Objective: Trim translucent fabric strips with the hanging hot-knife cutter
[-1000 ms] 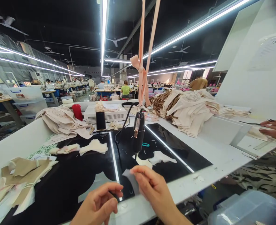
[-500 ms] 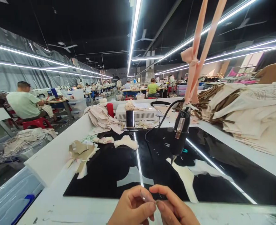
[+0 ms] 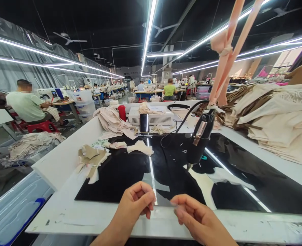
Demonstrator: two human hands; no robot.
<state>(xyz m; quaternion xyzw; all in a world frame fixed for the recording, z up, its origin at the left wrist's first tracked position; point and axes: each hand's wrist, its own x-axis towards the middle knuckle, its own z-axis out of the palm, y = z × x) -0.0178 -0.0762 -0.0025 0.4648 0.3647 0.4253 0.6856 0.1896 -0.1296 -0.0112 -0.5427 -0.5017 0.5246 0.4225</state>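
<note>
My left hand (image 3: pixel 137 201) is closed, with thumb and fingertips together over the near edge of a glossy black board (image 3: pixel 120 174). To its right, my right hand (image 3: pixel 195 213) is closed too, its thumb near the curled fingers. A faint greyish patch shows between the hands; I cannot tell whether they hold it. Just beyond my left hand, a translucent grey cut piece (image 3: pixel 160 184) lies on the board. Past my right hand is a cream fabric piece (image 3: pixel 204 184). A black hand tool (image 3: pixel 201 138) hangs with its metal tip near that piece's upper end.
Peach cloth strips (image 3: pixel 224 61) suspend the tool. A phone (image 3: pixel 144 123) leans on a white box (image 3: pixel 163 118). Fabric scraps (image 3: pixel 93 159) lie at the board's left, and stacked cream fabric (image 3: pixel 281 119) fills the right side. A person (image 3: pixel 29 104) sits far left.
My hands were close together, with a small greyish thing at the fingertips. Now they are apart, the left slightly further left and the right a little to the right. The view has shifted.
</note>
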